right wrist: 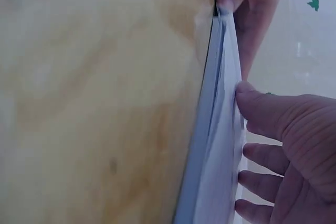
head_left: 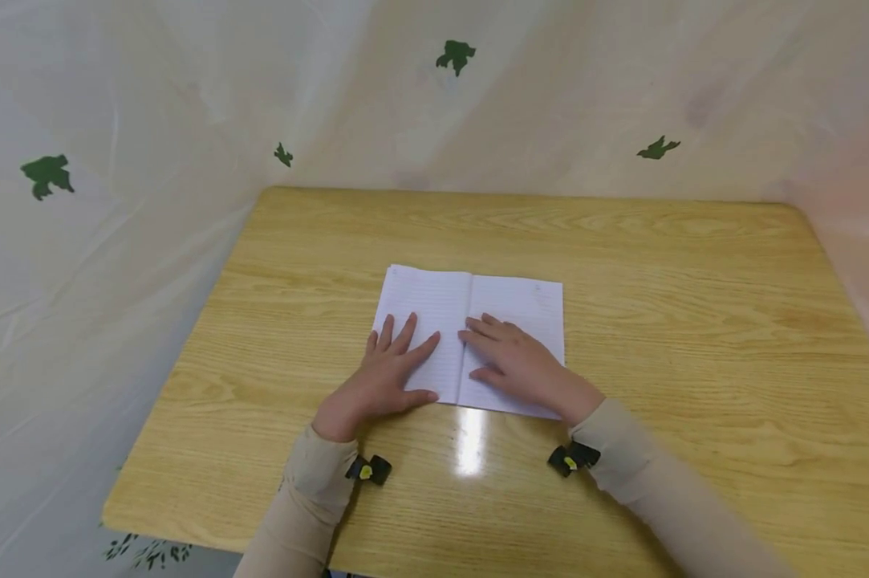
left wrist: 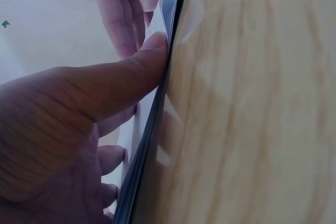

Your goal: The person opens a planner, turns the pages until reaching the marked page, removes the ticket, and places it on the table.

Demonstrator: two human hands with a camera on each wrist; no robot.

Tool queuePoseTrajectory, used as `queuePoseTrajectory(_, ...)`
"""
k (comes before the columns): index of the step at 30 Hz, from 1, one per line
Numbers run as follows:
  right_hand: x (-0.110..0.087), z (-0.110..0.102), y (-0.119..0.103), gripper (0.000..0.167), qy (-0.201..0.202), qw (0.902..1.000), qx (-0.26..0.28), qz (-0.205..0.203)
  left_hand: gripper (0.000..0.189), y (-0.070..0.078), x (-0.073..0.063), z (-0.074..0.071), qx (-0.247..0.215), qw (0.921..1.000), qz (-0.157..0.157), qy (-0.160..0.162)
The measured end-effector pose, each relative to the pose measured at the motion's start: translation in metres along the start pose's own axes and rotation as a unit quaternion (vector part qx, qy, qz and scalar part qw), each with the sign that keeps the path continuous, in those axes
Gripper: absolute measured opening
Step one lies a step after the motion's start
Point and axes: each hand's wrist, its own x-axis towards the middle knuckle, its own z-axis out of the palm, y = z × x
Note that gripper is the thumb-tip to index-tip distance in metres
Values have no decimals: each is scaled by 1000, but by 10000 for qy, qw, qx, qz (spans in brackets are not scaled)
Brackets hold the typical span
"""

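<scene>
An open notebook with lined white pages lies on the wooden table, its centre fold between my two hands. My left hand rests on the left page, fingers spread, thumb at the near edge. In the left wrist view the left thumb presses the page edge above the dark cover. My right hand lies on the right page, fingertips close to the fold. Seen from the right wrist, the right fingertips touch the paper, and the stacked pages bulge slightly beneath.
The wooden table extends around the notebook on all sides. Behind it and to the left hangs a pale sheet with green leaf-like shapes. A dark band with a small camera sits on each wrist.
</scene>
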Motion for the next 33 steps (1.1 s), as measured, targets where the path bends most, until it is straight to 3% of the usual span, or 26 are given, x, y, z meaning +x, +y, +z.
queuePoseTrajectory(9, -3, -12, 29, 57, 194, 9989, -292, 305, 85, -1, 3, 1, 60, 10000, -40, -66)
queuePoseTrajectory(18, -1, -24, 52, 68, -145, 9955, -63, 938, 86, 0, 3, -1, -9, 9999, -61, -107)
queuePoseTrajectory(23, 0, -29, 65, 72, -140, 9917, -36, 1279, 86, -1, 3, 0, -21, 9999, -70, -138)
queuePoseTrajectory(33, 10, -39, 86, 102, -322, 9780, 230, 2046, 84, -3, 5, 1, -67, 9998, -63, -159)
